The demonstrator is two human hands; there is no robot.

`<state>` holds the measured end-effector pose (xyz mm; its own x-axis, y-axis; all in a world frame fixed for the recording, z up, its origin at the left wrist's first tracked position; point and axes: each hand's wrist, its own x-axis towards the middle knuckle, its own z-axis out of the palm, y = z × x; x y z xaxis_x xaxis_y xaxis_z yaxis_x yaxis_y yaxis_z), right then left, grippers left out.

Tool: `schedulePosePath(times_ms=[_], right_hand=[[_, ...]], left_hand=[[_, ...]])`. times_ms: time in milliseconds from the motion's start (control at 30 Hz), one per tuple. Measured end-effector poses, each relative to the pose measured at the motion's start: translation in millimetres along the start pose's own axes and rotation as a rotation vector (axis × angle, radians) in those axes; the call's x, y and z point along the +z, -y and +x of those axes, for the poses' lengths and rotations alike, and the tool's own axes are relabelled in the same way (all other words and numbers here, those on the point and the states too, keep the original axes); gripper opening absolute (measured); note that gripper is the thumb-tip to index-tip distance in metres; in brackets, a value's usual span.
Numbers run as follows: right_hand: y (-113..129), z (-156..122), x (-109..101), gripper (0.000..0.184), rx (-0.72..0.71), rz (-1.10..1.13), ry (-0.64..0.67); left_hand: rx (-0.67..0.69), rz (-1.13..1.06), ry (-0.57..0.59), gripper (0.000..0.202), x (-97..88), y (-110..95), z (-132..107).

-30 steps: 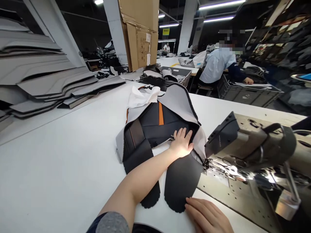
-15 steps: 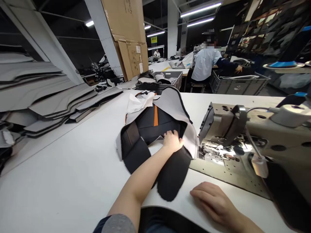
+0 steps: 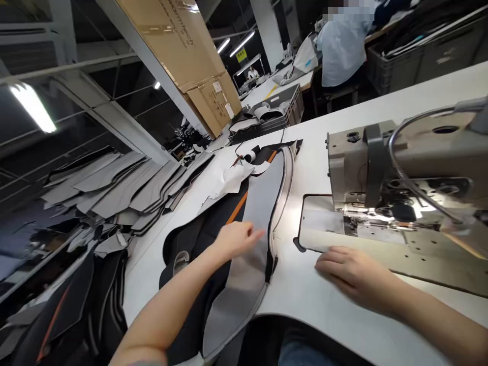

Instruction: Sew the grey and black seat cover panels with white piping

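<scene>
A sewn cover (image 3: 256, 203) of grey and black padded fabric, with an orange strip, lies on the white table in front of me. My left hand (image 3: 238, 239) is over its middle, at the border of the grey panel and the black part. Its thumb points right and the other fingers curl out of sight, so its grip is unclear. Resting on the table, my right hand (image 3: 339, 267) touches the edge of the sewing machine's plate, fingers loosely bent and holding nothing. The sewing machine (image 3: 381, 173) stands to the right, its lamp lit.
Stacked grey panels (image 3: 129, 188) and black pieces (image 3: 91, 290) fill the left side. White scrap sheets (image 3: 224, 180) lie at the cover's far end. Behind are a grey crate (image 3: 293, 104), a tall cardboard box (image 3: 179, 46) and a seated co-worker (image 3: 341, 48).
My view has tilted and swung. The cover has turned and folded over, so its grey side faces up. My left hand has shifted from its black inner edge; my right hand has come to the machine plate.
</scene>
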<state>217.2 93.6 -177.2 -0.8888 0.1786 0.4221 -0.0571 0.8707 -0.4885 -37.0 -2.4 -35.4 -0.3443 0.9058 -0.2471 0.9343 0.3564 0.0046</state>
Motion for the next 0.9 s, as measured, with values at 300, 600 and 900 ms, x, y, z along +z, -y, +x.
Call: schedulePosePath(times_ms=[300, 600, 900], right_hand=[[-10.5, -12.0, -2.9, 0.030, 0.072, 0.071, -0.012], [-5.5, -11.1, -4.7, 0.032, 0.155, 0.121, -0.027], [30.6, 10.9, -2.7, 0.046, 0.731, 1.052, 0.110]], left_hand=[[-0.048, -0.633, 0.417, 0.038, 50.9, -6.7, 67.5], [0.074, -0.988, 0.523, 0.049, 83.9, -48.3, 56.9], [0.187, -0.954, 0.098, 0.046, 84.4, -79.1, 37.3]])
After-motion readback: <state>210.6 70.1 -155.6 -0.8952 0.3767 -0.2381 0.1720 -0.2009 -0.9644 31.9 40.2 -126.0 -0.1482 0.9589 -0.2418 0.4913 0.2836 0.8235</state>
